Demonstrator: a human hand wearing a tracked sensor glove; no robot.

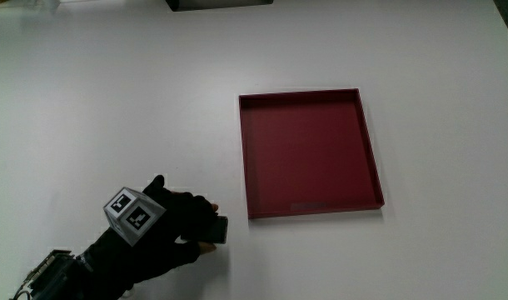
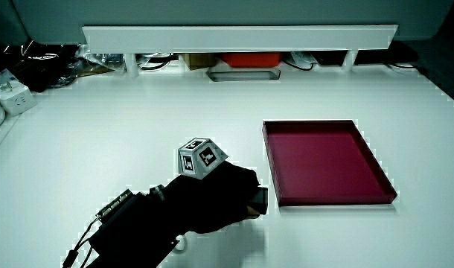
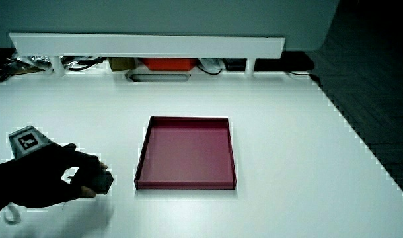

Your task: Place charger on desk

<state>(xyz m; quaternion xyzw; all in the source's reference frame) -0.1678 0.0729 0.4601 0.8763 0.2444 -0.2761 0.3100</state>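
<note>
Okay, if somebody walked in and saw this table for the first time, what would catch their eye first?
Probably the shallow dark red tray lying on the white table, with nothing in it. Next, the black gloved hand with the patterned cube on its back, beside the tray's corner nearest the person, its fingers closed on a small dark charger low over the table. In both side views a low white partition crosses the table's edge.

White desk (image 1: 112, 100) under bright, even light, with a low partition (image 2: 238, 36) along its edge.
Under the partition's white shelf sat cables, an orange box (image 3: 167, 64) and a grey tray (image 2: 243, 74); white plug adapters (image 2: 11, 97) lay at the desk's corner, and dark floor (image 3: 373, 99) showed alongside.
</note>
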